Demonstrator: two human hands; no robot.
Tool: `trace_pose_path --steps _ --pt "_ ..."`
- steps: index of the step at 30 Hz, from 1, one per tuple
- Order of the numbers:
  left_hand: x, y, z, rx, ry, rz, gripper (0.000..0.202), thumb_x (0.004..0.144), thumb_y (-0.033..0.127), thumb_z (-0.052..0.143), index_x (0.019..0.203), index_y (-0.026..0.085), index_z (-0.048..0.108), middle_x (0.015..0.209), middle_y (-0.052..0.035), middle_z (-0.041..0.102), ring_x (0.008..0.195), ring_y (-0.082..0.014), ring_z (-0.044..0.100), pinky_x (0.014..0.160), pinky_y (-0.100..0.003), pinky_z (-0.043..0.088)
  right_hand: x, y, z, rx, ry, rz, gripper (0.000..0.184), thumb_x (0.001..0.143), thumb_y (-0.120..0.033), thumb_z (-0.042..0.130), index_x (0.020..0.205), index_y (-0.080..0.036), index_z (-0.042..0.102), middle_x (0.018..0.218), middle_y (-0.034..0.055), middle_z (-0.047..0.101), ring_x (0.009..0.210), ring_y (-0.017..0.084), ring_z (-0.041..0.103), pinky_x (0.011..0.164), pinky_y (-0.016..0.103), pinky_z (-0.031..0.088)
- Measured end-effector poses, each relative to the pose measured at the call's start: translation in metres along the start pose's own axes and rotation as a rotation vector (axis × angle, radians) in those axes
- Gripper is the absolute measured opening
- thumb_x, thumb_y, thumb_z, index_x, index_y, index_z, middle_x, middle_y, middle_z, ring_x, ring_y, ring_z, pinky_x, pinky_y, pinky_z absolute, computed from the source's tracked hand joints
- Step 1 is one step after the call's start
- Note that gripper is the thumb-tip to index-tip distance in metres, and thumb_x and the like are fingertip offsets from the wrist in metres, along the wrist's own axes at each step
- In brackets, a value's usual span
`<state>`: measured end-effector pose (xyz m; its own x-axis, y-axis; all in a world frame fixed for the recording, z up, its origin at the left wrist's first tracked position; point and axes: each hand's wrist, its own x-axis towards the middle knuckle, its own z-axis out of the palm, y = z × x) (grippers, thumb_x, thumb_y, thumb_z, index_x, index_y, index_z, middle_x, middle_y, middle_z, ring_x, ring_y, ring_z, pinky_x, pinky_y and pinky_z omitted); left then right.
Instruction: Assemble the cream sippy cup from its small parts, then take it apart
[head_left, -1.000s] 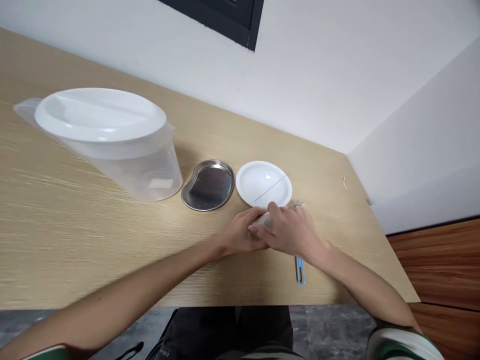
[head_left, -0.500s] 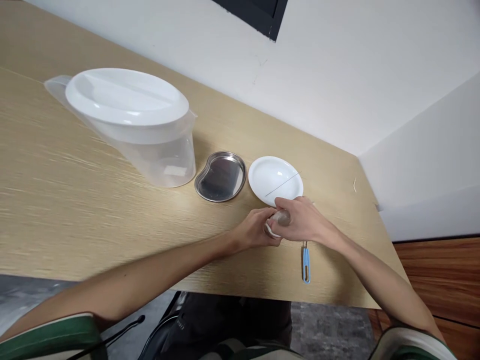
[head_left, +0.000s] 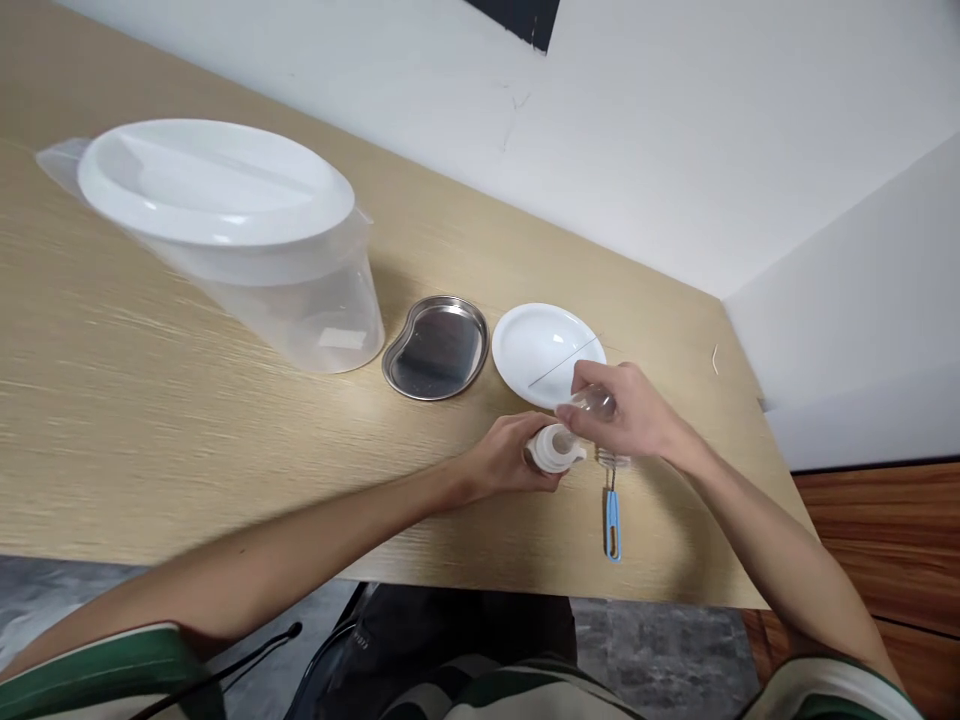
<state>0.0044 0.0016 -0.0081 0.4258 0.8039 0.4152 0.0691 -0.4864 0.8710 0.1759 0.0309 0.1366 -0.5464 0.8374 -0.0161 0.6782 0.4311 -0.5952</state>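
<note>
My left hand [head_left: 517, 458] is wrapped round a small bottle with a white ringed neck [head_left: 553, 450]; its opening faces up towards me, and my fingers hide most of the body. Just above and to the right, my right hand [head_left: 619, 408] grips a clear, see-through cap [head_left: 595, 402], tilted and apart from most of the neck. Whether the cap's lower edge still touches it I cannot tell. Beneath my right hand lies a wire whisk [head_left: 613, 520] with a blue looped handle, its head partly covered. Behind is a white oval dish [head_left: 517, 345] with a thin straight rod across it.
Left of the dish lies a kidney-shaped steel tray [head_left: 439, 350]. A large translucent pitcher [head_left: 300, 310] with a white lid stands further left. A thin white strip [head_left: 715, 360] is on the wooden table [head_left: 225, 440] at the right, near the wall.
My right hand has lifted up and to the right with the clear cap, exposing the bottle's white neck. My left hand stays nearly in place. The view has shifted slightly.
</note>
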Motion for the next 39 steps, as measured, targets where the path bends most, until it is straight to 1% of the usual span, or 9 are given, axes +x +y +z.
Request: trace_pose_path --steps 4,9,12,15,19,24,28,32,39 --pt "-0.002 0.0 -0.002 0.04 0.039 0.0 0.035 0.072 0.032 0.076 0.103 0.019 0.064 0.094 -0.0022 0.072 0.079 -0.0203 0.069 0.075 -0.031 0.055 -0.003 0.014 0.003 0.421 0.167 0.134 0.041 0.085 -0.056 0.065 0.073 -0.02 0.05 0.057 -0.005 0.045 0.05 0.008 0.034 0.047 0.023 0.024" --pt "-0.004 -0.006 -0.004 0.063 0.015 0.017 0.037 0.076 0.035 0.075 0.107 0.02 0.061 0.096 -0.0032 0.073 0.081 -0.0209 0.07 0.075 -0.032 0.057 0.0 0.043 0.02 1.074 0.176 0.316 0.048 0.081 -0.066 0.064 0.079 -0.019 0.056 0.051 -0.0087 0.034 0.043 0.006 0.015 0.04 0.021 0.013" --pt "-0.005 -0.012 -0.005 0.048 0.008 0.026 0.049 0.078 0.037 0.077 0.118 0.023 0.052 0.097 -0.0029 0.072 0.08 -0.0218 0.07 0.068 -0.033 0.057 -0.002 0.048 0.028 1.227 0.144 0.33 0.048 0.079 -0.066 0.066 0.081 -0.018 0.057 0.051 -0.0084 0.036 0.043 0.005 0.017 0.04 0.019 0.015" --pt "-0.004 -0.016 -0.006 0.012 0.019 0.042 0.059 0.076 0.042 0.08 0.122 0.025 0.046 0.1 -0.0042 0.071 0.082 -0.0252 0.07 0.064 -0.035 0.058 -0.006 0.044 0.034 1.227 0.114 0.298 0.048 0.079 -0.065 0.068 0.086 -0.018 0.058 0.056 -0.0064 0.044 0.043 0.005 0.025 0.04 0.018 0.019" --pt "0.0 -0.011 -0.006 0.016 0.029 0.034 0.055 0.077 0.049 0.08 0.114 0.023 0.05 0.095 -0.0043 0.07 0.08 -0.0259 0.07 0.065 -0.036 0.057 -0.008 0.045 0.031 0.951 0.295 0.266 0.049 0.078 -0.064 0.07 0.094 -0.018 0.058 0.067 -0.0034 0.053 0.051 0.009 0.042 0.046 0.022 0.033" --pt "0.004 -0.001 -0.008 0.035 0.009 -0.018 0.058 0.073 0.048 0.083 0.113 0.019 0.054 0.1 -0.0067 0.069 0.089 -0.0248 0.068 0.077 -0.037 0.056 0.0 0.063 0.022 0.252 0.48 0.237 0.053 0.073 -0.053 0.077 0.109 -0.018 0.058 0.091 0.0023 0.063 0.076 0.016 0.056 0.071 0.03 0.045" --pt "0.005 0.0 -0.01 0.089 -0.019 -0.002 0.054 0.076 0.043 0.081 0.115 0.018 0.055 0.106 -0.0067 0.067 0.091 -0.0233 0.065 0.082 -0.036 0.053 0.009 0.063 0.023 -0.166 0.409 0.286 0.046 0.075 -0.05 0.075 0.105 -0.017 0.065 0.107 0.0095 0.063 0.089 0.021 0.058 0.083 0.035 0.045" --pt "0.006 0.0 -0.01 0.114 -0.017 0.047 0.053 0.076 0.038 0.082 0.117 0.017 0.054 0.106 -0.0061 0.066 0.092 -0.0222 0.064 0.083 -0.034 0.051 0.021 0.055 0.023 -0.515 0.276 0.381 0.043 0.083 -0.052 0.068 0.104 -0.015 0.07 0.104 0.0147 0.066 0.102 0.03 0.057 0.093 0.043 0.039" --pt "0.009 -0.001 -0.006 0.17 -0.005 0.103 0.051 0.077 0.033 0.083 0.116 0.017 0.053 0.103 -0.0044 0.065 0.09 -0.0212 0.064 0.078 -0.031 0.05 0.054 0.067 0.02 -0.649 0.131 0.445 0.038 0.088 -0.047 0.067 0.109 -0.015 0.069 0.104 0.0156 0.071 0.109 0.034 0.058 0.096 0.045 0.033"
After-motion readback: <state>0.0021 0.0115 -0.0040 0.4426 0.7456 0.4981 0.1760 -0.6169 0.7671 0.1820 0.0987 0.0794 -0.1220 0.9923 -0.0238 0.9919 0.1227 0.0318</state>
